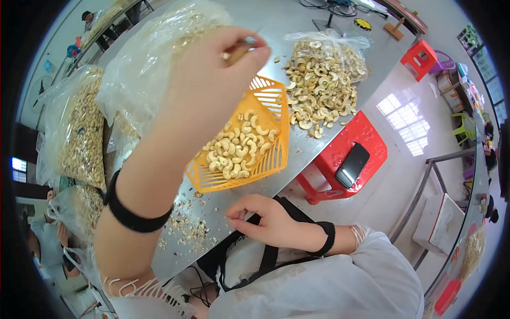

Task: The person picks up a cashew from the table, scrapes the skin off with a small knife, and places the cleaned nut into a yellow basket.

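Note:
My left hand (223,64) is raised over the far side of a yellow plastic basket (283,141). Its fingers are closed on a small wooden-handled tool (239,54); most of the tool is hidden by the hand. Peeled-looking pale cashews (241,146) lie in the basket. My right hand (271,220) is at the near table edge, just below the basket, its thumb and fingers pinched together. Whatever they may hold is too small to name. Right of the basket, a heap of cashews (321,93) spreads from a clear plastic bag (332,37).
Nut crumbs (188,231) litter the metal table (305,151). Large clear bags of nuts (82,127) stand at left. A phone (353,165) rests on a red stool (372,135) beside the table. A yellow-lidded jar (362,24) and a stand (329,24) are at the back.

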Demonstrator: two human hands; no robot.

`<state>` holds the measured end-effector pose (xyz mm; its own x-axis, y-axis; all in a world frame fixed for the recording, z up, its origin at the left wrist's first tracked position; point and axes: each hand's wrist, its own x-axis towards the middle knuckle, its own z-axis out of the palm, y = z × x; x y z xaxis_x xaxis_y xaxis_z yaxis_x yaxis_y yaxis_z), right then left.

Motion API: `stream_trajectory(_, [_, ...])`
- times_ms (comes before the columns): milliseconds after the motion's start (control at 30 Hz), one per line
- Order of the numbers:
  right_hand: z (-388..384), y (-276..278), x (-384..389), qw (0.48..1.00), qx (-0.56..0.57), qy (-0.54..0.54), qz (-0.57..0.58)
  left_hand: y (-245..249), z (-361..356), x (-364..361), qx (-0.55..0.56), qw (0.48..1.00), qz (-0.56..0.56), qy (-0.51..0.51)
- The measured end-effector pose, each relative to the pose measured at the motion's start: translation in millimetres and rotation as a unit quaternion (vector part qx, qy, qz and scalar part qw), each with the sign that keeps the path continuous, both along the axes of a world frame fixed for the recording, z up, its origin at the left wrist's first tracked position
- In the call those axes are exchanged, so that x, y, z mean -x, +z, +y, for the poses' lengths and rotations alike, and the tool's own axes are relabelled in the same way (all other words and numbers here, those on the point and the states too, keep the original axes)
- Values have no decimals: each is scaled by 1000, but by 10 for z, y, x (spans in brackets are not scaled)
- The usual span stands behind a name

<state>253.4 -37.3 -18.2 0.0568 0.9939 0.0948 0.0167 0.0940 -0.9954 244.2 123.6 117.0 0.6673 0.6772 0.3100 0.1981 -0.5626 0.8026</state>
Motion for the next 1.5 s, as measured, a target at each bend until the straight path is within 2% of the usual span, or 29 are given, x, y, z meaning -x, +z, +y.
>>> stream_trajectory(200, [94, -7, 53, 999, -27, 36, -18, -54, 124, 1022, 46, 986, 7, 157])
stream_trajectory(267, [124, 20, 76, 999, -23, 37, -26, -176, 176, 1423, 69, 967, 28, 245])
stream_trajectory(400, [180, 42, 96, 998, -10, 51, -32, -503, 350, 2203, 148, 935, 21, 323])
stream_trajectory(467, [190, 27, 134, 999, 11, 36, -38, -746, 449, 2508, 84, 920, 139, 357])
stream_trajectory(567, [193, 9, 216, 998, 10, 47, -34, -912, 465, 2614, 104, 900, 213, 366])
stream_trajectory(633, [179, -5, 257, 998, 14, 54, -31, -1130, 536, 2637, 35, 901, 276, 333])
stream_trajectory(667, [170, -13, 274, 998, 18, 56, -25, -1202, 517, 2585, 16, 909, 274, 315])
stream_trajectory(700, [161, -25, 290, 998, 18, 57, -28, -1240, 521, 2517, 53, 912, 282, 293])
stream_trajectory(767, [136, -45, 312, 998, 29, 55, -27, -1412, 531, 2442, -36, 916, 294, 270])
stream_trajectory(867, [106, -25, 321, 997, 45, 57, -28, -1442, 511, 2339, -39, 891, 351, 287])
stream_trajectory(1000, [95, -19, 306, 997, 58, 51, -30, -1449, 514, 2404, -41, 900, 353, 253])
stream_trajectory(1067, [106, -27, 308, 996, 68, 56, -27, -1339, 462, 2425, 128, 924, 231, 278])
stream_trajectory(1100, [109, -39, 314, 996, 71, 55, -26, -1250, 392, 2416, 130, 923, 233, 277])
stream_trajectory(1167, [116, -64, 330, 996, 56, 60, -39, -1046, 180, 2376, 338, 911, 30, 233])
stream_trajectory(1200, [123, -65, 345, 995, 60, 62, -39, -993, 70, 2355, 342, 909, 31, 235])
stream_trajectory(1267, [143, -46, 406, 995, 64, 78, -11, -926, -166, 2320, 419, 891, -32, 173])
stream_trajectory(1400, [160, -1, 555, 993, 71, 98, 9, -938, -554, 2277, 474, 869, -73, 118])
stream_trajectory(1467, [190, -3, 635, 988, 56, 95, 111, -912, -709, 2220, 483, 866, -80, 103])
stream_trajectory(1500, [198, 9, 674, 987, 62, 94, 112, -907, -774, 2205, 487, 864, -88, 90])
